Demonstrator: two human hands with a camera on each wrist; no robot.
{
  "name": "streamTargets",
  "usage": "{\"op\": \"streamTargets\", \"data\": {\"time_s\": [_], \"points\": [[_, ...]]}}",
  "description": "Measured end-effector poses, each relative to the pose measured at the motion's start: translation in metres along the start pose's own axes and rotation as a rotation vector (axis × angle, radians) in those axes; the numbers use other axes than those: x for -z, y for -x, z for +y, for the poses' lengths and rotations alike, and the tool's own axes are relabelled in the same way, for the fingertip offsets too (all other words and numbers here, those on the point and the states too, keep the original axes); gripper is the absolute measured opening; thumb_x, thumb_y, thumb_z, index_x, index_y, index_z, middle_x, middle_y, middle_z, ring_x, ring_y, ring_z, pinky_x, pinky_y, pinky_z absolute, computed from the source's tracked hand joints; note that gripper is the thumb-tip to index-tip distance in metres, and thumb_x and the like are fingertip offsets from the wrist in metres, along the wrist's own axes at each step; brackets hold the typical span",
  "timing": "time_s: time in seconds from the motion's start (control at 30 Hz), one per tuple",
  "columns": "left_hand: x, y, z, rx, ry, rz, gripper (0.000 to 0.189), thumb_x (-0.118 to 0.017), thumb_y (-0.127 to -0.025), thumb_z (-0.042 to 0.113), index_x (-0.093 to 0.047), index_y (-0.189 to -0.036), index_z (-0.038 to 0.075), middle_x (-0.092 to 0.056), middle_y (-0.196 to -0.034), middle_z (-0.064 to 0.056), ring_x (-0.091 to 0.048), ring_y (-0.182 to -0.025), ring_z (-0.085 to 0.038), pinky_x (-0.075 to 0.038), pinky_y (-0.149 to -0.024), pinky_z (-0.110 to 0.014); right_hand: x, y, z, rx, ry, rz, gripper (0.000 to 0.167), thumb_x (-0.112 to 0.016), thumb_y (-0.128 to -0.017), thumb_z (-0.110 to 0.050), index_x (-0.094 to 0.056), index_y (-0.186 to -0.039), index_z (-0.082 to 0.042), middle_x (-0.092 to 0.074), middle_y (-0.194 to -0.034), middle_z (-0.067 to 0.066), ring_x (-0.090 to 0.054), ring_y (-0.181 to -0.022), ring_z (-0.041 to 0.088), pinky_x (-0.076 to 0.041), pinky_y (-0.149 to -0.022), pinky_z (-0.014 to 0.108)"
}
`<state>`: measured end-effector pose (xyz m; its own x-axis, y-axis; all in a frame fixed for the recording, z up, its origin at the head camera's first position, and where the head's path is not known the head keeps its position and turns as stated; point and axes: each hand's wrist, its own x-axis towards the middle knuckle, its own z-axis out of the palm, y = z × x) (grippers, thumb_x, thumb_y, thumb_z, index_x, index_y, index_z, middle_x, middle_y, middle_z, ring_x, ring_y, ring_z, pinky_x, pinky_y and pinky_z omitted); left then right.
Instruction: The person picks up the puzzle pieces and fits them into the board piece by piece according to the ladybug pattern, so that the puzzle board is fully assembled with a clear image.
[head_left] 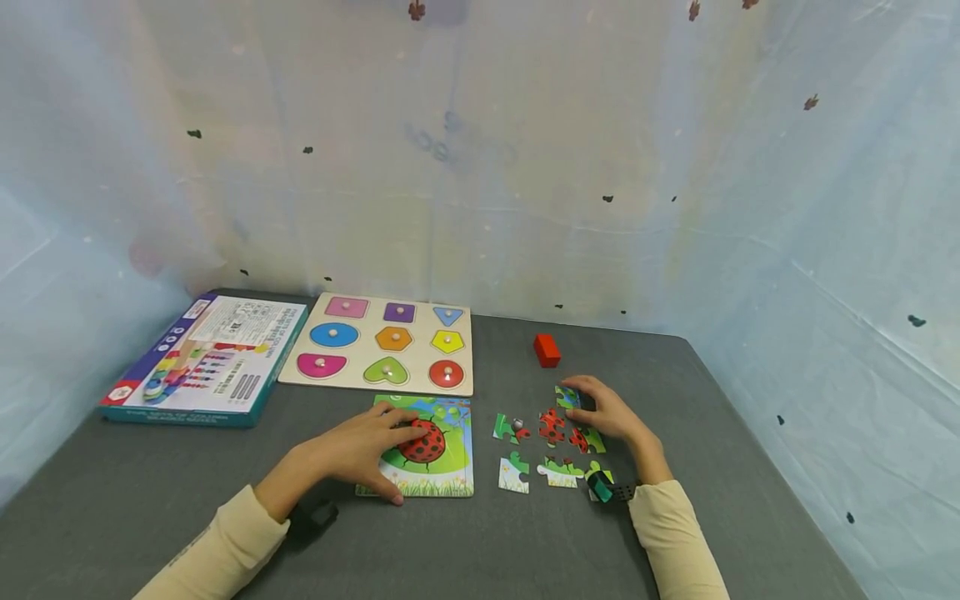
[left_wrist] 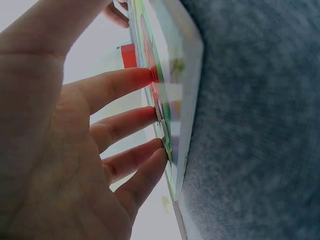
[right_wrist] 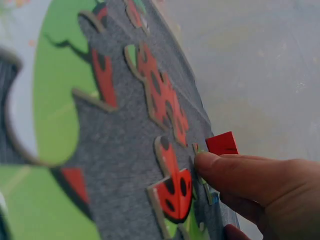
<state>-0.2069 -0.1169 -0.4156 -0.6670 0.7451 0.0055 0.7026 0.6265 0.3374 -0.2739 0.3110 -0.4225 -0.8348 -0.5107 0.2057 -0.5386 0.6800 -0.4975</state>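
Observation:
My left hand [head_left: 360, 448] lies over the ladybug puzzle board [head_left: 452, 479], fingers spread and their tips touching its picture. The thumb reaches the board's near edge. In the left wrist view the same fingers stretch across to the board [left_wrist: 186, 105]. To the right, my right hand [head_left: 609, 410] pinches a green and blue puzzle piece [head_left: 566, 397] between thumb and fingers. Loose ladybug pieces lie below it, among them a red spotted piece [head_left: 552, 427], a corner piece with white and green [head_left: 513, 473] and a green-edged piece [head_left: 561, 473].
A red block [head_left: 547, 350] stands beyond the right hand. Behind the puzzle board lies a wooden shape board [head_left: 360, 333] with knobbed pieces. At the far left is a boxed toy [head_left: 225, 350]. Pale sheeting [head_left: 525, 167] rises around the dark table [head_left: 420, 550].

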Motion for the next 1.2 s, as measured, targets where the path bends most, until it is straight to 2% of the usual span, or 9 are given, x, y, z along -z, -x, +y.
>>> {"op": "streamTargets", "data": {"time_s": [0.47, 0.63, 0.83, 1.03, 1.2], "points": [[-0.002, 0.000, -0.001, 0.021, -0.001, -0.002, 0.090, -0.073, -0.066, 0.062, -0.044, -0.140, 0.020, -0.040, -0.139, -0.007, -0.035, -0.120, -0.027, -0.039, -0.094, -0.049, -0.007, 0.001, 0.001, -0.023, 0.064, 0.009, 0.044, -0.066, -0.087, -0.011, -0.054, -0.126, 0.004, -0.049, -0.124, 0.022, -0.045, -0.117, 0.040, -0.035, -0.094, 0.057], [-0.003, -0.001, -0.001, 0.030, 0.016, 0.004, 0.091, -0.070, -0.066, 0.066, -0.044, -0.140, 0.020, -0.039, -0.140, -0.007, -0.033, -0.124, -0.030, -0.036, -0.096, -0.052, -0.012, -0.003, -0.005, 0.035, 0.087, 0.054, 0.043, -0.064, -0.088, -0.012, -0.053, -0.126, 0.006, -0.048, -0.122, 0.024, -0.046, -0.112, 0.040, -0.038, -0.089, 0.057], [-0.005, -0.002, -0.003, 0.001, 0.005, 0.038, 0.092, -0.066, -0.068, 0.069, -0.042, -0.141, 0.018, -0.040, -0.139, -0.009, -0.034, -0.124, -0.029, -0.035, -0.098, -0.052, -0.024, -0.013, -0.029, 0.095, 0.072, 0.081, 0.042, -0.063, -0.089, -0.011, -0.053, -0.127, 0.003, -0.047, -0.124, 0.023, -0.045, -0.112, 0.037, -0.039, -0.089, 0.055], [-0.008, -0.004, -0.002, 0.035, -0.045, 0.061, 0.086, -0.056, -0.076, 0.070, -0.046, -0.138, 0.012, -0.043, -0.136, -0.007, -0.037, -0.123, -0.029, -0.038, -0.096, -0.051, -0.045, -0.025, -0.061, 0.192, 0.066, 0.056, 0.041, -0.062, -0.090, -0.014, -0.052, -0.128, 0.000, -0.046, -0.123, 0.017, -0.045, -0.111, 0.030, -0.039, -0.089, 0.049], [-0.008, -0.005, -0.002, 0.027, -0.093, 0.082, 0.078, -0.053, -0.082, 0.065, -0.048, -0.136, 0.009, -0.045, -0.133, -0.007, -0.040, -0.119, -0.027, -0.040, -0.094, -0.048, -0.059, -0.035, -0.090, 0.258, 0.079, 0.036, 0.041, -0.062, -0.091, -0.015, -0.052, -0.128, -0.001, -0.046, -0.123, 0.016, -0.044, -0.112, 0.027, -0.040, -0.090, 0.046]]}}
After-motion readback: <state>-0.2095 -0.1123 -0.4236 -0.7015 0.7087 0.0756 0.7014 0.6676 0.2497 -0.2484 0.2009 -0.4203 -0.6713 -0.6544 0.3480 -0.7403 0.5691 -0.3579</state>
